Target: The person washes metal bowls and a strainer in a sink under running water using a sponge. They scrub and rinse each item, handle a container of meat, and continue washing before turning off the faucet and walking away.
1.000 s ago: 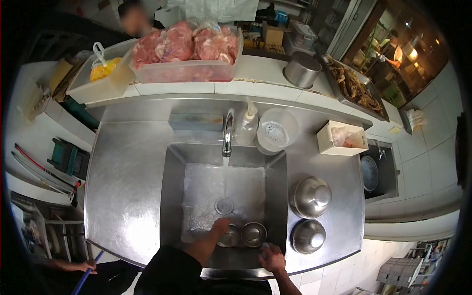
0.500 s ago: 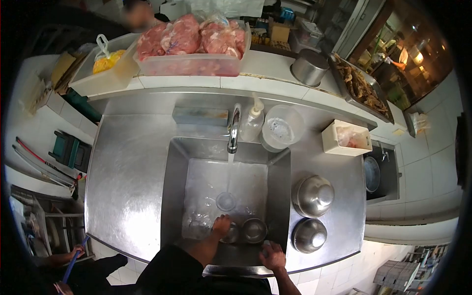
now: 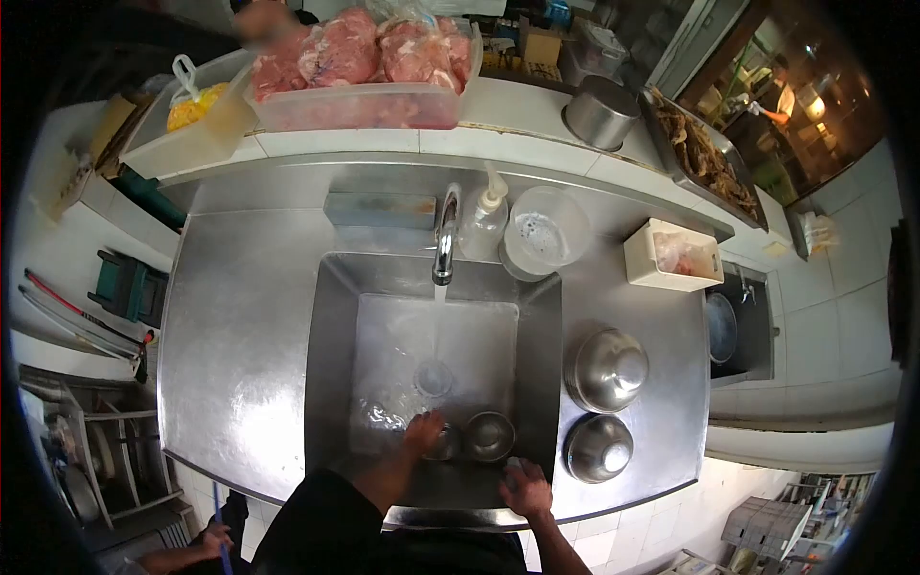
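Water runs from the tap [image 3: 446,235] into the steel sink [image 3: 335,383]. Down at the sink's front, my left hand [image 3: 422,434] has its fingers closed on the edge of a small metal bowl [image 3: 443,443], which it partly hides. A second metal bowl [image 3: 490,437] sits just right of that one, with no hand on it. By the sink's front right corner, my right hand [image 3: 527,489] is closed around a small pale grey thing [image 3: 515,465], mostly hidden by the fingers.
Two upturned metal bowls, a large one [image 3: 608,370] and a smaller one [image 3: 599,448], stand on the right counter. Behind the sink are a pump bottle [image 3: 484,222] and a tub of soapy water [image 3: 543,235]. At lower left, a person's hand [image 3: 218,539] grips a blue pole.
The whole view has shifted slightly. Both my hands stay at about the same places by the sink's front. The person at lower left has moved rightward with the blue pole.
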The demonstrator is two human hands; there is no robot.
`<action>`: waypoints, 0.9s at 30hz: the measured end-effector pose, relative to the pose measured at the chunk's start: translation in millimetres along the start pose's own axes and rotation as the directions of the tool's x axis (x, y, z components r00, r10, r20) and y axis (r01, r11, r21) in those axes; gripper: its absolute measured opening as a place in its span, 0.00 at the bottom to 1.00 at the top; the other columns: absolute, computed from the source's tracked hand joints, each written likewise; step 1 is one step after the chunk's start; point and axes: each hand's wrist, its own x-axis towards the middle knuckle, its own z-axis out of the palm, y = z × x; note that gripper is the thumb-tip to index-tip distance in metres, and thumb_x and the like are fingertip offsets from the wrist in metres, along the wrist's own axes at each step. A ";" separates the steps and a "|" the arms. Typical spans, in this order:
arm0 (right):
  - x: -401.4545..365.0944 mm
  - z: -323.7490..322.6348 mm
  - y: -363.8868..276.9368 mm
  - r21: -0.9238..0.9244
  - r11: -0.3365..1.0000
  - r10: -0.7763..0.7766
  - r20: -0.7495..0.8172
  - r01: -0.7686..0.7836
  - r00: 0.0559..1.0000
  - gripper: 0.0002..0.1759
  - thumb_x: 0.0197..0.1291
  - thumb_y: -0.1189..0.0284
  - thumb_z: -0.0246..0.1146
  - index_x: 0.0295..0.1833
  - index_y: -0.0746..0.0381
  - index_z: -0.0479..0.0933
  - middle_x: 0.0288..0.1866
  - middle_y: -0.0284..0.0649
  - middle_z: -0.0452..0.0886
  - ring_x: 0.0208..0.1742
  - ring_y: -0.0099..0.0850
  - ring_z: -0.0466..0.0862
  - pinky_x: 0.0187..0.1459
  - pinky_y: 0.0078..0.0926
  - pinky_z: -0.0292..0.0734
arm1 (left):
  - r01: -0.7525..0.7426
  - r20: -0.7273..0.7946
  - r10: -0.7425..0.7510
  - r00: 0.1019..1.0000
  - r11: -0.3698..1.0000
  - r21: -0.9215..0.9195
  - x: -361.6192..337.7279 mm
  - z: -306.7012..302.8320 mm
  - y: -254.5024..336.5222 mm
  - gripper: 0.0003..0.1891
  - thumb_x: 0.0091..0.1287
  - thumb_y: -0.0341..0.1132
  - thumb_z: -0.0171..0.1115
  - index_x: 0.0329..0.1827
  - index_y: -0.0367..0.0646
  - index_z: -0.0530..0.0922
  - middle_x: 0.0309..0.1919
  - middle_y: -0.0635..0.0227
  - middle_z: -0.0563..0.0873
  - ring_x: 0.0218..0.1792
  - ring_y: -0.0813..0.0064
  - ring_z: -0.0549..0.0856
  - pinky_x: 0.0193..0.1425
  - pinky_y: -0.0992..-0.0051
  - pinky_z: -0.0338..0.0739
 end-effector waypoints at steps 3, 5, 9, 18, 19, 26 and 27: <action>5.4 -7.3 -10.9 -0.010 0.999 0.032 0.001 -0.032 0.999 0.19 0.44 0.61 0.68 0.44 0.52 0.78 0.53 0.48 0.76 0.52 0.47 0.76 0.48 0.42 0.77 | 0.017 0.147 -0.018 0.989 1.000 0.005 9.2 -21.9 -1.6 0.19 0.56 0.36 0.54 0.52 0.45 0.73 0.51 0.61 0.75 0.50 0.62 0.75 0.53 0.60 0.70; 7.1 -3.5 -6.6 -0.005 1.000 0.008 -0.010 -0.008 1.000 0.19 0.45 0.61 0.68 0.45 0.52 0.78 0.53 0.48 0.76 0.53 0.47 0.76 0.48 0.42 0.77 | 0.101 0.293 -0.087 0.952 0.994 -0.035 31.5 -44.4 -1.3 0.17 0.56 0.36 0.54 0.50 0.45 0.74 0.49 0.61 0.76 0.49 0.62 0.76 0.53 0.60 0.70; 4.6 -10.2 -9.1 -0.010 0.999 0.035 0.054 -0.034 0.998 0.19 0.45 0.60 0.67 0.45 0.52 0.78 0.54 0.48 0.75 0.54 0.46 0.75 0.49 0.43 0.77 | 0.068 -0.020 -0.068 0.998 0.998 0.012 18.2 -16.3 0.5 0.11 0.58 0.36 0.53 0.41 0.44 0.77 0.44 0.61 0.78 0.46 0.63 0.78 0.50 0.59 0.71; 4.0 -5.7 -7.1 0.003 0.999 0.050 0.013 -0.050 0.999 0.19 0.45 0.60 0.68 0.45 0.52 0.78 0.55 0.47 0.74 0.55 0.46 0.75 0.50 0.43 0.76 | 0.087 0.187 -0.081 0.979 0.996 -0.025 24.0 -43.9 -3.1 0.11 0.58 0.34 0.53 0.43 0.44 0.76 0.46 0.63 0.77 0.49 0.62 0.78 0.49 0.57 0.72; 4.4 -6.9 -8.7 0.007 0.999 0.049 0.015 -0.050 0.999 0.19 0.45 0.60 0.68 0.45 0.52 0.78 0.55 0.47 0.74 0.55 0.46 0.75 0.50 0.43 0.76 | 0.059 0.121 -0.056 0.991 0.998 -0.022 22.7 -45.0 -3.1 0.10 0.58 0.34 0.53 0.42 0.44 0.76 0.47 0.63 0.77 0.50 0.62 0.78 0.48 0.57 0.73; 2.0 -1.5 -2.8 0.011 0.999 0.030 -0.008 -0.030 1.000 0.18 0.45 0.62 0.67 0.45 0.52 0.78 0.53 0.48 0.75 0.54 0.46 0.75 0.50 0.42 0.76 | 0.233 0.384 -0.217 0.897 0.973 0.006 36.8 -39.0 -27.4 0.10 0.59 0.33 0.54 0.44 0.44 0.76 0.44 0.60 0.78 0.45 0.62 0.80 0.43 0.61 0.79; -0.6 -2.8 -1.5 0.000 0.999 0.033 -0.001 -0.033 0.999 0.18 0.45 0.62 0.67 0.45 0.52 0.78 0.53 0.48 0.75 0.54 0.46 0.75 0.50 0.42 0.76 | 0.250 0.376 -0.194 0.906 0.963 -0.106 35.1 -57.8 -28.6 0.11 0.60 0.33 0.53 0.45 0.44 0.75 0.43 0.59 0.79 0.46 0.60 0.80 0.45 0.61 0.78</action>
